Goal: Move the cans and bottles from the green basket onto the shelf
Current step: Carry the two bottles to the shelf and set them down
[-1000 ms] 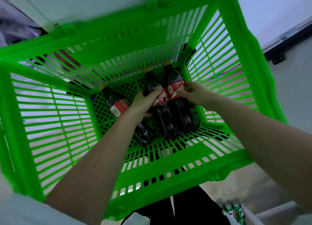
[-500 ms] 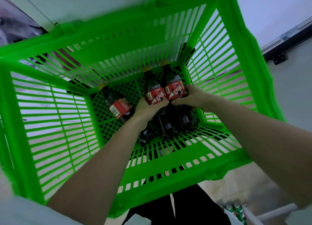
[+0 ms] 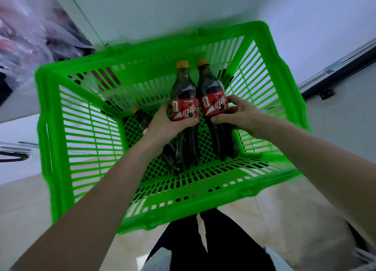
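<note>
Head view showed the slatted bright-green plastic basket (image 3: 61,140) from above, and the chief change over the preceding second was vertical: two dark cola bottles with red labels and orange caps, which had lain on the basket floor a second earlier, now stood raised, their caps level with the far rim. The left hand (image 3: 164,124) was clenched around the left cola bottle (image 3: 184,100) at the lower edge of its label, thumb across the front and fingers behind. The right hand (image 3: 237,116) gripped the right cola bottle (image 3: 212,96) likewise, thumb below the label and fingertips wrapped over its right side. Both bottles were tilted with caps pointing away from the person, side by side and nearly touching, their bases inside the basket walls. Both forearms reached in over the near rim, converging toward the middle. A third bottle of the same kind (image 3: 142,122) lay on the mesh floor to the left, mostly hidden behind the left hand and wrist. In judgement, the lift-out step was under way for two bottles at once, leaving at least one item to fetch. No shelf appeared in this view, so the placement spot could not be told.
</note>
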